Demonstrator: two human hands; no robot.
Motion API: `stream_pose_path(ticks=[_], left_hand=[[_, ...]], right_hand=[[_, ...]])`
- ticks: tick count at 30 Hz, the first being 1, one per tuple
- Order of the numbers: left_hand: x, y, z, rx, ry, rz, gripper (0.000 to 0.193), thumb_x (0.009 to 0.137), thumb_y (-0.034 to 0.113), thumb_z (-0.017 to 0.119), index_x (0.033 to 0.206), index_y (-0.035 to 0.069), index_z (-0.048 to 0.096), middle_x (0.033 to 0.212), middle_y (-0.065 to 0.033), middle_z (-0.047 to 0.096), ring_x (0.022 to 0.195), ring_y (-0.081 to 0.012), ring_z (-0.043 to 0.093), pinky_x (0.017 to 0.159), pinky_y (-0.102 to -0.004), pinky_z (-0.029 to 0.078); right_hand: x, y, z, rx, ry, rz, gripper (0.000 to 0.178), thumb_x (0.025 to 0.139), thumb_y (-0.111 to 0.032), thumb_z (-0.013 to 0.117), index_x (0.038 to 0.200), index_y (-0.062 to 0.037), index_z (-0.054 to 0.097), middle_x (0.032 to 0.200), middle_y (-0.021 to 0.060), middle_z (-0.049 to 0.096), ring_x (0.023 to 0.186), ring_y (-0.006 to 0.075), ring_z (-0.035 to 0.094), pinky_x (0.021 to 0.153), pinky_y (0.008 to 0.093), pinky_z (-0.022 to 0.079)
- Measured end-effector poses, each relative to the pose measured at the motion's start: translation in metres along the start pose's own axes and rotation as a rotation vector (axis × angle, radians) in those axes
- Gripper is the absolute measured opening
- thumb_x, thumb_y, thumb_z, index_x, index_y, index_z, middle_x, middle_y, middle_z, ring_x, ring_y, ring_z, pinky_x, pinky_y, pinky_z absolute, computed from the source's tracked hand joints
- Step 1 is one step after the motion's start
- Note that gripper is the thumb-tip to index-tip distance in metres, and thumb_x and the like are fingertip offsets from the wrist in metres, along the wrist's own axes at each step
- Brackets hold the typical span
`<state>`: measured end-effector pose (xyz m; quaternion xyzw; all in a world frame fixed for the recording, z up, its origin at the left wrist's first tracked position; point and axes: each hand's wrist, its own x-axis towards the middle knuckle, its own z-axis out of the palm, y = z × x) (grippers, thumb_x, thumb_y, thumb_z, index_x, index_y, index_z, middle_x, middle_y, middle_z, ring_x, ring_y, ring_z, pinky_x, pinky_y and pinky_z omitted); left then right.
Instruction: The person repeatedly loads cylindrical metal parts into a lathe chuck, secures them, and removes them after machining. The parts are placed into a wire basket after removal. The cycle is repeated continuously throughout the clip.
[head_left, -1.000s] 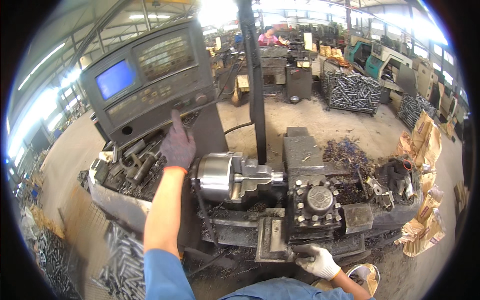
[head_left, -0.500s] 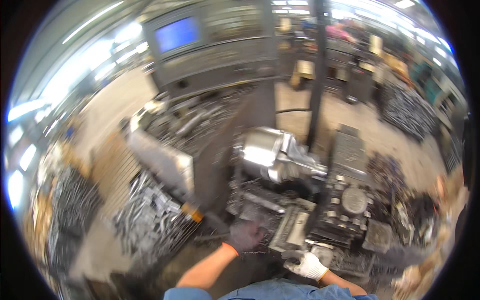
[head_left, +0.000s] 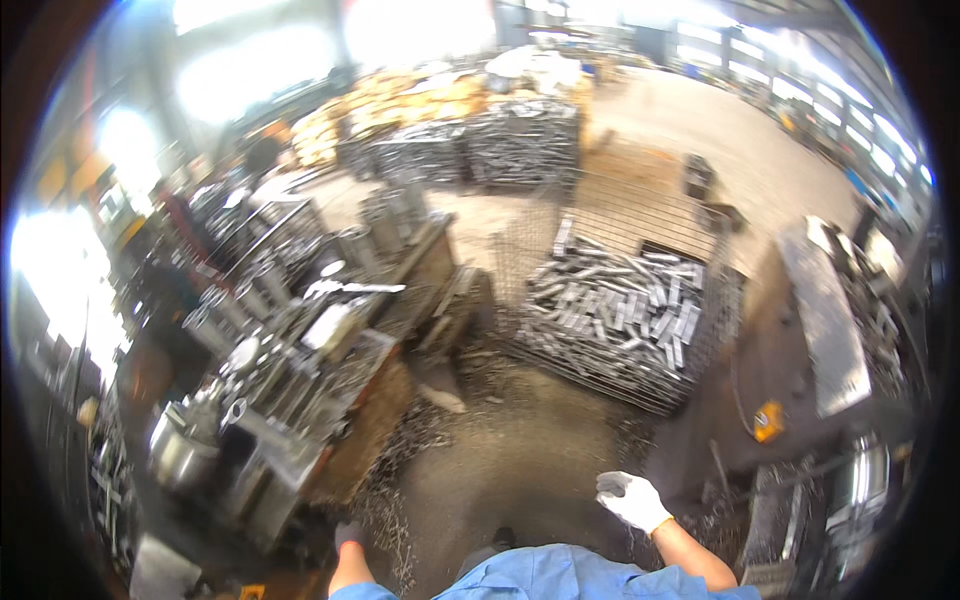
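My right hand (head_left: 632,502), in a white glove with a yellow-edged cuff, hangs over the floor in front of the wire cage. Its fingers are apart and loosely bent, with nothing in them. Low down on the left is my left hand (head_left: 350,535), in a dark glove with an orange cuff, beside the near end of a cluttered workbench (head_left: 362,425). Its fingers are too dark and blurred to read. On the bench lie metal cylinders and a white flat piece (head_left: 335,325). Short metal bars (head_left: 610,310) fill the wire cage (head_left: 520,225) ahead.
A machine bed with a shiny round part (head_left: 865,470) stands at the right, a small yellow box (head_left: 768,422) near it. Metal shavings (head_left: 400,450) litter the floor by the bench. Loaded cages (head_left: 520,140) and yellowish sacks (head_left: 420,100) stand at the back.
My view has swung left, from the machine to the bench and the cage of bars. Both hands have left the machine and are now farther apart.
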<state>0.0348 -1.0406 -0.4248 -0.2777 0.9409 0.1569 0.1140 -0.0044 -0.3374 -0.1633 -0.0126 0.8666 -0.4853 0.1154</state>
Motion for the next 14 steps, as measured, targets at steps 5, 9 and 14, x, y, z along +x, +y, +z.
stream_pose_path(ticks=[5,9,14], left_hand=[[-0.113,-0.071,0.034,0.404,-0.223,0.011,0.032,0.105,0.024,0.051,0.118,0.015,0.079,0.133,-0.0138,0.074,0.119,-0.0362,0.072,0.098,-0.0504,0.06],[-0.189,-0.09,0.083,0.481,-0.426,0.281,0.035,0.091,0.045,0.065,0.113,0.024,0.082,0.121,-0.0107,0.078,0.113,-0.034,0.074,0.095,-0.0516,0.06],[-0.239,-0.122,0.119,0.209,-0.421,-0.034,0.037,0.092,0.047,0.065,0.114,0.02,0.077,0.097,-0.0065,0.074,0.091,-0.0311,0.073,0.079,-0.0503,0.059]], right_hand=[[0.094,-0.105,0.088,-0.133,-0.438,-0.118,0.054,0.099,-0.033,0.073,0.143,-0.0034,0.065,0.133,0.0145,0.075,0.12,0.025,0.073,0.105,0.0354,0.056],[0.145,-0.153,0.142,-0.302,-0.662,-0.267,0.055,0.096,-0.041,0.072,0.14,-0.0072,0.068,0.132,0.0152,0.075,0.123,0.0298,0.072,0.108,0.0397,0.054],[0.219,-0.194,0.194,-0.397,-0.88,-0.402,0.056,0.098,-0.04,0.071,0.142,-0.0058,0.067,0.137,0.016,0.073,0.127,0.0312,0.069,0.111,0.0397,0.052]])
